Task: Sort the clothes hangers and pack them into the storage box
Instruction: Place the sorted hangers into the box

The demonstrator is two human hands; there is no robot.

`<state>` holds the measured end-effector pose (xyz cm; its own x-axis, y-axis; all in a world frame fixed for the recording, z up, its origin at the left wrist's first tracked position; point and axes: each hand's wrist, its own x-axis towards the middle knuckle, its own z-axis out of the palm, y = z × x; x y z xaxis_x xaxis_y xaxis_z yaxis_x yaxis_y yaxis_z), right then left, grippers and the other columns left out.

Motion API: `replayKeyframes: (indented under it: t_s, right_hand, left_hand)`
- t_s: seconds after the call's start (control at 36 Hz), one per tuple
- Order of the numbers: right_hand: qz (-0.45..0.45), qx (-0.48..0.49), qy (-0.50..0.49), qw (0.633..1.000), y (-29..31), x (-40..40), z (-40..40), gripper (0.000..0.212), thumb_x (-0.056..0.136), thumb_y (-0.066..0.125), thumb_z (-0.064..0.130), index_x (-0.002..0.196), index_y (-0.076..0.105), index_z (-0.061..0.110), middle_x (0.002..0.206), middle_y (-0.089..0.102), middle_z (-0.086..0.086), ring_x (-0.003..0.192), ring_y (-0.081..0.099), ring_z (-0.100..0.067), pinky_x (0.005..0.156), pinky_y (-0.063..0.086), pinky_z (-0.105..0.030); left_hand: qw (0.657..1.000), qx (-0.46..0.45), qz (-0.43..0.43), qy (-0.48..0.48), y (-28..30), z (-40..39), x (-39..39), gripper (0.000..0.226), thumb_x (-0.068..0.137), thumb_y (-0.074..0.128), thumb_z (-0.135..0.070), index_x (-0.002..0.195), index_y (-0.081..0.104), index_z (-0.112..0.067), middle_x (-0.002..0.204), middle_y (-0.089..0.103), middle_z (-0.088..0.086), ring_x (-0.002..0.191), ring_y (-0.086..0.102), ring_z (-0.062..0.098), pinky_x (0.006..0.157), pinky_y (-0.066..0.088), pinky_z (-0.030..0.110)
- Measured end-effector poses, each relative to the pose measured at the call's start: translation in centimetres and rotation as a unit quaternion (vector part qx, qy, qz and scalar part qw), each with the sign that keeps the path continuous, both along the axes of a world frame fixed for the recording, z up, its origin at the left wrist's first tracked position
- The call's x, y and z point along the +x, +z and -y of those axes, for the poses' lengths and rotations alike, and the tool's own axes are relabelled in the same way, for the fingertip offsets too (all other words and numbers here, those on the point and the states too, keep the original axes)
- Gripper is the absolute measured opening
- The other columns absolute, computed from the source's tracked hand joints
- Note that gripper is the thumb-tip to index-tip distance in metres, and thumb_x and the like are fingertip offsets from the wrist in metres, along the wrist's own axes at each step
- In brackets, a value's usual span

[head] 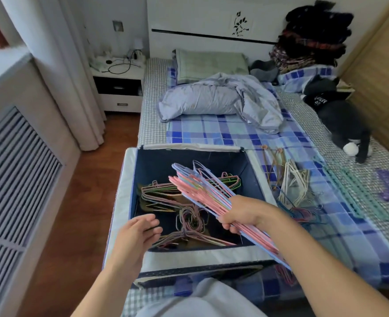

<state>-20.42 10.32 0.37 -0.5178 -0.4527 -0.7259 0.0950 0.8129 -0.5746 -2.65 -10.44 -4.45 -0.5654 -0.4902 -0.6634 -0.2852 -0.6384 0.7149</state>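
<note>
Packing is under way: the right hand [241, 212] grips a bundle of pink and blue hangers [202, 191] slanted over the open storage box [129, 179], where other hangers already lie. The left hand [136, 234] hovers with relaxed, empty fingers. Next, the bundle likely needs lowering flat inside.

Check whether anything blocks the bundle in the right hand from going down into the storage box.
No lid or flap covers the storage box. The right hand grips the bundle of pink and blue hangers right over it. Hangers already in the box lie on the bottom, so the bundle would land on those. The left hand hovers open at the near edge.
</note>
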Motion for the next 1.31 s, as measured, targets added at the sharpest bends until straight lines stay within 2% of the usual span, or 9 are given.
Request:
replayKeyframes:
  t_s: [0.22,0.33,0.5,0.61,0.67,0.78,0.89,1.08,1.31]
  right_hand:
    - [0.093,-0.151,-0.019,0.984,5.9,2.4,-2.4,0.004,0.097,0.061,0.003,0.093,0.062,0.005,0.071,0.060,-0.010,0.054,0.054,-0.013,0.053,0.047,-0.021]
    - [0.090,-0.236,0.007,0.968,9.4,3.4,-2.9,0.010,0.096,0.063,0.005,0.087,0.066,0.009,0.075,0.061,-0.011,0.057,0.056,-0.014,0.060,0.051,-0.024]
    - [0.066,-0.314,0.051,0.946,11.9,4.2,-2.3,0.009,0.094,0.066,0.007,0.088,0.072,0.007,0.080,0.069,-0.014,0.068,0.065,-0.025,0.074,0.056,-0.040]
    - [0.058,-0.314,0.044,0.947,11.7,4.1,-1.6,0.023,0.092,0.067,0.002,0.115,0.068,0.002,0.108,0.072,-0.021,0.103,0.069,-0.038,0.096,0.054,-0.050]
    - [0.036,-0.281,0.077,0.956,11.8,3.8,-1.7,0.037,0.090,0.071,0.008,0.126,0.064,0.010,0.123,0.069,-0.013,0.119,0.064,-0.025,0.106,0.048,-0.038]
    - [0.049,-0.239,0.123,0.962,13.2,4.3,-1.2,0.048,0.079,0.067,0.024,0.124,0.051,0.031,0.121,0.060,0.021,0.110,0.056,0.017,0.093,0.040,-0.005]
    - [0.010,-0.277,0.129,0.952,12.9,4.0,0.4,0.054,0.091,0.066,0.001,0.138,0.051,0.022,0.135,0.063,0.004,0.128,0.056,-0.014,0.106,0.044,-0.028]
    - [0.023,-0.321,0.113,0.940,12.3,3.8,2.9,0.037,0.096,0.064,0.002,0.132,0.059,0.008,0.128,0.064,-0.014,0.121,0.059,-0.035,0.111,0.038,-0.062]
    - [0.027,-0.285,0.167,0.944,13.0,4.3,4.9,0.032,0.094,0.066,0.002,0.125,0.060,0.002,0.119,0.063,-0.024,0.112,0.063,-0.030,0.103,0.050,-0.051]
  left_hand:
    - [0.942,0.288,-0.117,-0.124,6.2,-4.4,-6.0,0.096,0.093,0.048,-0.070,0.151,0.033,0.005,0.147,0.050,0.027,0.134,0.051,0.041,0.117,0.036,0.050]
    - [0.895,0.358,-0.243,-0.108,10.4,-5.2,-7.7,0.089,0.088,0.058,-0.071,0.145,0.051,-0.003,0.143,0.057,0.022,0.133,0.054,0.038,0.116,0.038,0.049]
    - [0.861,0.345,-0.357,-0.108,16.4,-5.2,-8.9,0.066,0.092,0.058,-0.063,0.139,0.060,-0.016,0.149,0.053,0.005,0.143,0.043,0.026,0.119,0.033,0.046]
    - [0.861,0.308,-0.381,-0.138,18.2,-4.2,-8.5,0.063,0.094,0.054,-0.061,0.112,0.077,-0.005,0.123,0.070,0.013,0.113,0.069,0.030,0.118,0.035,0.048]
    - [0.863,0.287,-0.387,-0.151,18.1,-3.3,-8.0,0.063,0.094,0.053,-0.061,0.105,0.079,-0.004,0.116,0.071,0.012,0.109,0.066,0.029,0.120,0.031,0.047]
    - [0.891,0.224,-0.359,-0.166,18.3,-1.7,-7.2,0.064,0.094,0.051,-0.059,0.117,0.076,-0.004,0.132,0.065,0.018,0.117,0.065,0.036,0.107,0.045,0.051]
    - [0.913,0.179,-0.323,-0.170,17.3,-0.7,-6.7,0.045,0.097,0.051,-0.042,0.102,0.077,-0.005,0.106,0.070,0.018,0.087,0.071,0.032,0.084,0.055,0.043]
    - [0.902,0.167,-0.339,-0.207,15.6,0.7,-4.3,0.050,0.095,0.032,-0.003,0.086,0.081,-0.003,0.097,0.076,0.015,0.087,0.075,0.027,0.076,0.061,0.039]
    - [0.893,0.175,-0.355,-0.215,15.3,1.2,-2.3,0.052,0.102,0.046,-0.035,0.139,0.058,-0.001,0.139,0.059,0.024,0.124,0.059,0.038,0.117,0.032,0.060]
